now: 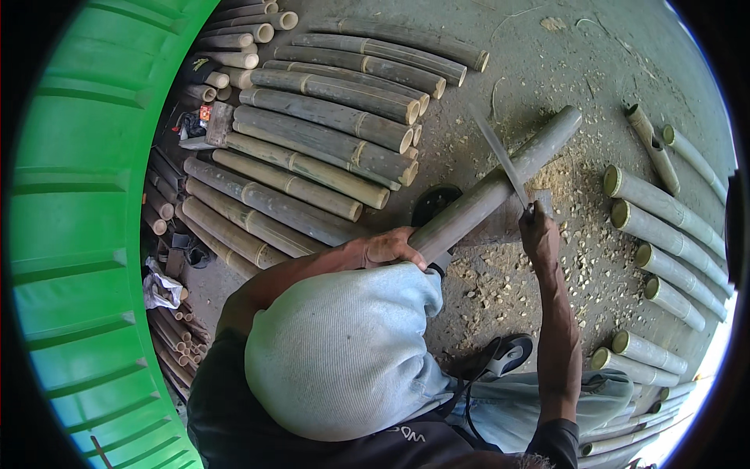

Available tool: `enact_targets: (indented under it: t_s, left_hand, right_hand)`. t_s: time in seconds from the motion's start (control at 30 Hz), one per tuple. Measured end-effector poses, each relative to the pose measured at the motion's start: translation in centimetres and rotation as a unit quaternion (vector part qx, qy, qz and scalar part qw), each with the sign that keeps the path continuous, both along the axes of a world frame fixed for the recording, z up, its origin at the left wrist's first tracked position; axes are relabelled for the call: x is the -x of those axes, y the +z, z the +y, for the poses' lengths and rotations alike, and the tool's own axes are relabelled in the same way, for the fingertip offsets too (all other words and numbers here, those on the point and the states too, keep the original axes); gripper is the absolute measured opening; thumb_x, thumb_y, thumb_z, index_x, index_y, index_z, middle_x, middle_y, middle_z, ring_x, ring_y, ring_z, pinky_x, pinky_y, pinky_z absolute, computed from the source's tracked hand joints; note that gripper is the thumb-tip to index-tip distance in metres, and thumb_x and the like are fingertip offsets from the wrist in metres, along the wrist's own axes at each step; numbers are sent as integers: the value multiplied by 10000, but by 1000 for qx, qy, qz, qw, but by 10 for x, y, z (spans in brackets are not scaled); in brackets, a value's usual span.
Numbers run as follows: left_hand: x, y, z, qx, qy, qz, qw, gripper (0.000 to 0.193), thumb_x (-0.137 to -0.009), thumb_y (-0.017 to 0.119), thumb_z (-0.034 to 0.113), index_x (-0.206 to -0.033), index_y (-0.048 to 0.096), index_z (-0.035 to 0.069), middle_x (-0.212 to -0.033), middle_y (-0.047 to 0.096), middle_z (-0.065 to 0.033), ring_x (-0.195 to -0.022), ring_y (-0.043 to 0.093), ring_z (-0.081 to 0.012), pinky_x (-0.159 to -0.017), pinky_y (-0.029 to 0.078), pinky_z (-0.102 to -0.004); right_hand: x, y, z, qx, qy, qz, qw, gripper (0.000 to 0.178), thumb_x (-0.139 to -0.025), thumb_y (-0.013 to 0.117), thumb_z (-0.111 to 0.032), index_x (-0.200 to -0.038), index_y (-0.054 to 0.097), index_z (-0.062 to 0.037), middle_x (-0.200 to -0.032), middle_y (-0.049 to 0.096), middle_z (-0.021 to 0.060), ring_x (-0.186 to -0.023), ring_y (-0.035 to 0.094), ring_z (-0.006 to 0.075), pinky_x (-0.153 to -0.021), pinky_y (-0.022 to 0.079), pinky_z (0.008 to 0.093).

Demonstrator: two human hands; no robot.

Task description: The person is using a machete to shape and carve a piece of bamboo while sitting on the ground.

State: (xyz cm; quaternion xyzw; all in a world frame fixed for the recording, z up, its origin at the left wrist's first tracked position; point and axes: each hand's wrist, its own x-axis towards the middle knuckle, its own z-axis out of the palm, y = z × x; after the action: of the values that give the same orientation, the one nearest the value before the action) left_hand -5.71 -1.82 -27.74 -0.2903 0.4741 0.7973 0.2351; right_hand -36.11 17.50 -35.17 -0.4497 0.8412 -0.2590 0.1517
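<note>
A thick grey-brown bamboo pole [500,184] slants away from my lap toward the far right. At its near end my left hand [393,247] is closed round the pole, thumb toward me, some fingers hidden. My right hand [539,227] grips the dark handle of a long, narrow machete [504,160]. The blade lies across the pole's right side and points away to the far left, its tip blurred. Beneath the pole sits a wooden block [500,223]. My knee in pale trousers [344,352] is raised beside my left hand.
Bamboo lengths [336,109] lie in rows at left, others [664,207] at right. Pale chips [500,293] litter the concrete floor. A dark round object [435,205] is left of the pole. A green ribbed metal wall [78,234] bounds the left; my sandalled foot [504,356] is near.
</note>
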Motion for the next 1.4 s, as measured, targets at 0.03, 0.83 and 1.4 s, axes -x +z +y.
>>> enact_targets:
  t_s: [0.03, 0.83, 1.4]
  left_hand:
    - [-1, 3, -2, -4, -2, -20, 1000, 930, -670, 872, 341, -1403, 489, -82, -1209, 622, -170, -1099, 617, -283, -949, 506, -408]
    - [22, 0, 8, 401, -150, -66, 901, 1050, -607, 898, 350, -1448, 438, -79, -1289, 628, -285, -1206, 630, -376, -1070, 470, -411]
    - [21, 22, 1, 146, -35, 33, 988, 891, -664, 831, 312, -1413, 501, -42, -1236, 609, -148, -1156, 570, -267, -1041, 424, -370]
  right_hand:
    - [2, -1, -3, 9, -48, -14, 999, 137, -968, 599, -178, -978, 527, -62, -731, 670, 224, -671, 670, 455, -586, 496, 535]
    - [0, 6, -2, 26, -5, -20, 999, 177, -942, 647, -197, -1029, 564, -66, -755, 674, 195, -683, 679, 426, -589, 507, 527]
    - [4, 5, -8, 15, -34, -21, 999, 180, -916, 659, -218, -1015, 571, -96, -758, 663, 222, -723, 678, 454, -633, 518, 548]
